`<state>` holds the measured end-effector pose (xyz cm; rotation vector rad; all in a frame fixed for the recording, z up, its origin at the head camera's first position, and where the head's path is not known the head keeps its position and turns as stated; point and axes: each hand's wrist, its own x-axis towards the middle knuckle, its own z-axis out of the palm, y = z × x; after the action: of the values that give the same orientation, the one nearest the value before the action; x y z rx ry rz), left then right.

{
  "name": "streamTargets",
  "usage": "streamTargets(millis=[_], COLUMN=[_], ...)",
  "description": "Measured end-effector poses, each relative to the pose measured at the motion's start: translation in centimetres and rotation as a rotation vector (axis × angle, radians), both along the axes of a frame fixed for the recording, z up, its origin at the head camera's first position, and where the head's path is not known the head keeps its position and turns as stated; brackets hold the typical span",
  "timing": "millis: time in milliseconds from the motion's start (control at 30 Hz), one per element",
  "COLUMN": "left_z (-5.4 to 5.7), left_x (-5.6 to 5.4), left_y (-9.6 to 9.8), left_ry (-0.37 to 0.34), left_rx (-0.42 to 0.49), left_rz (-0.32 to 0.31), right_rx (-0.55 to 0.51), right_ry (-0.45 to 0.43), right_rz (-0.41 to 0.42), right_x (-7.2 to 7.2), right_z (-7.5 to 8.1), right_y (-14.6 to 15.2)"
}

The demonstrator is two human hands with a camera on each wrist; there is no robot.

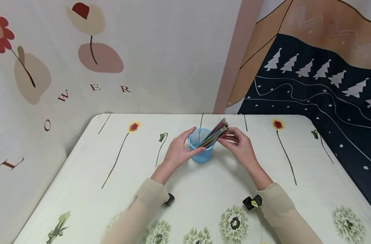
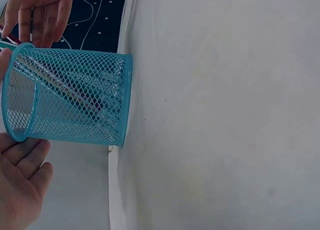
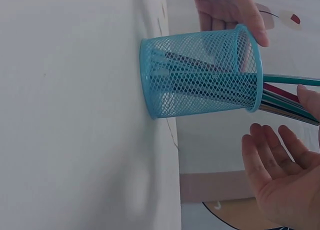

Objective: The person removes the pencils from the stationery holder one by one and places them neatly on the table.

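Note:
A light blue mesh pencil cup (image 1: 201, 158) stands upright on the table. Several coloured pencils (image 1: 215, 133) lean in it toward the right, their upper ends above the rim; through the mesh (image 2: 75, 97) their lower parts show inside. My left hand (image 1: 180, 149) holds the cup at its left side near the rim, thumb across the front and fingers behind. At the cup's right, my right hand (image 1: 238, 145) is beside the pencils' upper part. Its thumb (image 3: 309, 101) overlaps the pencils in the right wrist view, while the other fingers (image 3: 272, 157) stretch out loosely beside them.
A white cloth with printed flowers covers the table (image 1: 91, 206). The wall behind has a pale flower-print hanging (image 1: 173, 61), and a dark cloth with white trees (image 1: 295, 91) hangs at the right. Black wrist devices (image 1: 252, 202) sit at both sleeves.

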<state>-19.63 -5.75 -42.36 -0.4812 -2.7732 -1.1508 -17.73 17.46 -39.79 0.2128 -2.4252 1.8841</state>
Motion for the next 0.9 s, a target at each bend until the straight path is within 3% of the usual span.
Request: streamTargets(millis=[433, 900], left_z=[0.2, 0.0], left_x=[0.1, 0.1], left_y=[0.2, 0.2], left_ry=[-0.011, -0.019], left_rx=[0.024, 0.041], left_rz=[0.01, 0.018], right_rx=[-0.025, -0.053], right_ry=[-0.041, -0.015], right_rz=[-0.036, -0.098], right_x=[-0.1, -0.1], right_z=[-0.2, -0.1], right_y=[-0.7, -1.2])
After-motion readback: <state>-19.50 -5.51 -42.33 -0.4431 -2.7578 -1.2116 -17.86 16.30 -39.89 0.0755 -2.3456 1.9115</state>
